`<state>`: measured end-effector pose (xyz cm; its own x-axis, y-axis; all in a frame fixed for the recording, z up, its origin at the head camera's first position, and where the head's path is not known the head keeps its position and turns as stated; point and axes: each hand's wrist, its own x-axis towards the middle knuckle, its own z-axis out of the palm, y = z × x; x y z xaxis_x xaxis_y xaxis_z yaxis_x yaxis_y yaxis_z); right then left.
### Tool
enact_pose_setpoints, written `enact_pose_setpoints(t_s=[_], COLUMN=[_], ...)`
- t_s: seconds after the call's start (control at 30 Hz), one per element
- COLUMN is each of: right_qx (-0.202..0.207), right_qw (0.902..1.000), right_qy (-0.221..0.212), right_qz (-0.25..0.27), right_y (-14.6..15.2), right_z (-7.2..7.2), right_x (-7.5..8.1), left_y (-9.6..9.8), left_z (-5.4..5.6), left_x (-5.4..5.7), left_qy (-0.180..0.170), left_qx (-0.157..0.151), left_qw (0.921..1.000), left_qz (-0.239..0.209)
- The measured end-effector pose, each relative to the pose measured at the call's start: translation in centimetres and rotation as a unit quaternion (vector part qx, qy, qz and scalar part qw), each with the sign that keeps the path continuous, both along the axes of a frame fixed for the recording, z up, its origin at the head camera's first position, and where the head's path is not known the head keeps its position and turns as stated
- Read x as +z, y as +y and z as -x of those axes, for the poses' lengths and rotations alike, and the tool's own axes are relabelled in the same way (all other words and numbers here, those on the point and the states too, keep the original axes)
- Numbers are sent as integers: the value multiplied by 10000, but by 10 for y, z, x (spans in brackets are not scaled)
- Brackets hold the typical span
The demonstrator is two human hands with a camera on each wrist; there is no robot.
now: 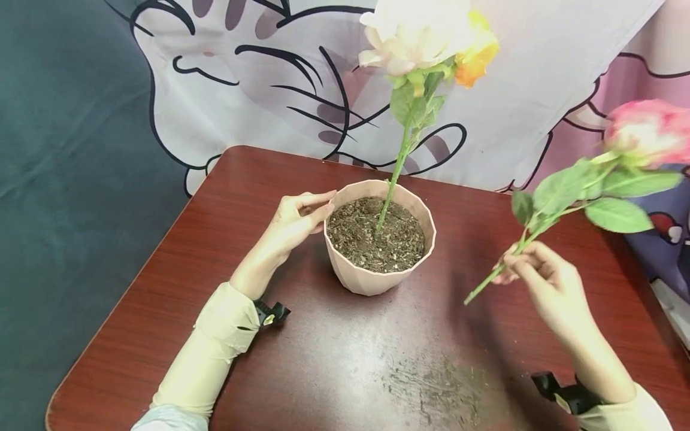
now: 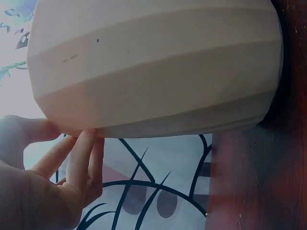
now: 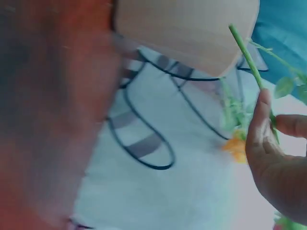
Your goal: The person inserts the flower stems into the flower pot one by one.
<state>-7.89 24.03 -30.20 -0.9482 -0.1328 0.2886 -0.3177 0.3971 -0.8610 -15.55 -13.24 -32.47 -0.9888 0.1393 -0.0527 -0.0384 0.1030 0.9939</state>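
A pale pink faceted flowerpot (image 1: 372, 282) filled with dark soil (image 1: 358, 239) stands on the table. My left hand (image 1: 291, 224) touches the left side of its rim, and in the left wrist view the fingertips (image 2: 86, 136) meet the outer wall. From the soil rises a green stem, with a large white flower (image 1: 415, 36) and a yellow-orange flower (image 1: 477, 51) at the top. To the right of the pot, my right hand (image 1: 547, 278) pinches the stem of a pink-and-white rose (image 1: 647, 134). Its stem end points down and left, apart from the pot.
The reddish-brown wooden table (image 1: 178, 287) has loose soil crumbs (image 1: 439, 383) scattered near its front. Behind it hangs a curtain (image 1: 259, 72) with a cartoon cat print. Teal cloth (image 1: 70, 149) covers the left side.
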Motion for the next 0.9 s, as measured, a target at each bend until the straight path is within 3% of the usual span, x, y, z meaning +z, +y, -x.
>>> enact_pose_setpoints(t_s=[0.07, 0.13, 0.2, 0.27, 0.33, 0.43, 0.53, 0.67, 0.8, 0.9], right_qx=[298, 680, 992, 1191, 1265, 1098, 818, 846, 937, 845], right_qw=[9941, 9795, 9669, 9631, 9687, 9808, 9801, 9753, 9759, 9740], right_qy=[373, 784, 1082, 1234, 1282, 1436, 1799, 1998, 1898, 1891], right_qz=[972, 1728, 2085, 2075, 1711, 731, -170, -401, -534, -922], right_y=[-7, -16, -27, -38, -49, -64, -76, -88, -96, -99], right_z=[7, 15, 24, 33, 42, 54, 63, 72, 79, 82], right_x=[10, 18, 24, 29, 31, 29, 22, 12, 6, 2], left_y=[-1, -1, -1, -1, 0, 1, 3, 3, 2, 1], left_z=[-1, -1, -1, 0, 0, 0, 0, 0, -1, -2], left_x=[1, 2, 2, 1, 1, 1, 0, -1, 0, 1], left_qy=[1, -3, -14, -1, 26, 38, 27, 24, 43, 8], left_qx=[20, 30, 33, 23, -1, -21, -44, -29, 16, 20], left_qw=[10000, 10000, 10000, 10000, 10000, 10000, 9999, 9999, 9999, 9999], left_qz=[4, 19, 6, -10, -25, -77, -104, -126, -140, -151])
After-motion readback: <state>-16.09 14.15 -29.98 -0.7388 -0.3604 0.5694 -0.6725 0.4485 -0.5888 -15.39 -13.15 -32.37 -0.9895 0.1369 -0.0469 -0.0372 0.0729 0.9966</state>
